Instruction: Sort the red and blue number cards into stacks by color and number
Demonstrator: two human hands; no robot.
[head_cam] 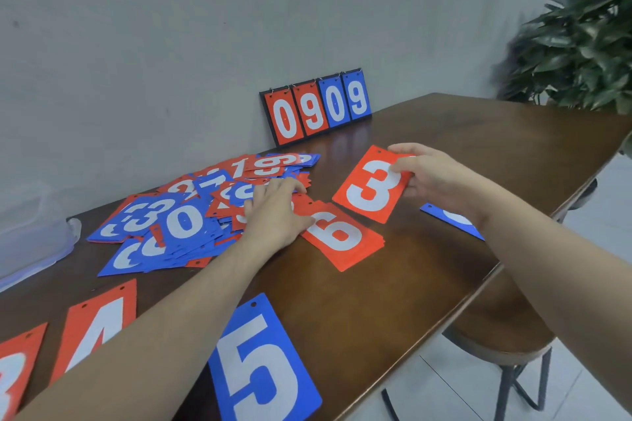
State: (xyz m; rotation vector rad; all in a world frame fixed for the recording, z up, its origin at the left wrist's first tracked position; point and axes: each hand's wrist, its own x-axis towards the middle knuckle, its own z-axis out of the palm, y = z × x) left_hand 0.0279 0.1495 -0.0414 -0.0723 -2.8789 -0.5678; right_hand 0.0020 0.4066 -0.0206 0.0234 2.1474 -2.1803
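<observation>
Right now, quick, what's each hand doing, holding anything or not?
Left hand: open, fingers flat on the loose pile of cards, holding nothing.
Right hand: pinching the red 3 card by its edge.

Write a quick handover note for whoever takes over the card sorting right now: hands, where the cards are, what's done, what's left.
Right hand: holds a red 3 above the table, not yet set down.
Left hand: fingers flat on the mixed pile, beside the red 6 stack.
Laid out so far: red 6 stack mid-table, blue 5 and red 4 at the near edge, another red card far left, a blue card under the right wrist.
Scoreboard by the wall reads 0909.
Left: place the red 3, then work through the pile, which is still large and mixed.
</observation>
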